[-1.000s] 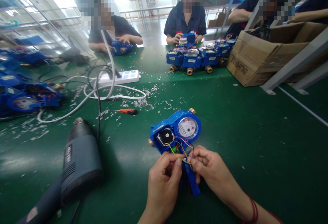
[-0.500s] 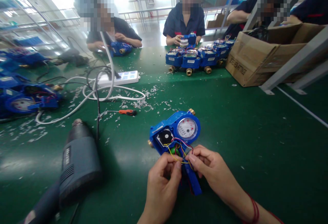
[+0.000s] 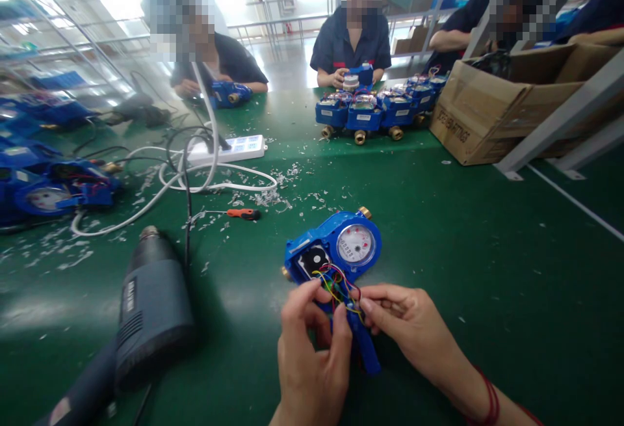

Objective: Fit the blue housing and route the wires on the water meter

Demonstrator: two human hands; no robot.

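In front of me on the green table lies a blue water meter (image 3: 324, 234) with a round white dial (image 3: 356, 244) and brass fittings. Its housing is uncovered, and thin wires (image 3: 336, 283) in yellow, red and white come out of it. My right hand (image 3: 407, 315) pinches some of these wires at the near side of the meter. Beside the wires, my left hand (image 3: 312, 348) has its thumb and forefinger apart, with nothing visible between them. A blue cover piece (image 3: 368, 348) extends toward me between the hands.
A heat gun (image 3: 153, 309) lies at left, with an orange screwdriver (image 3: 242, 214) beyond it. Cables run from a white power strip (image 3: 248, 147). More blue meters (image 3: 364, 117) and a cardboard box (image 3: 480, 114) stand at the back. Co-workers sit across the table, which has plastic scraps on it.
My left thumb and forefinger have spread apart and let go of the yellow wire. The right hand still pinches the wires, slightly lower. The meter has stayed in place.
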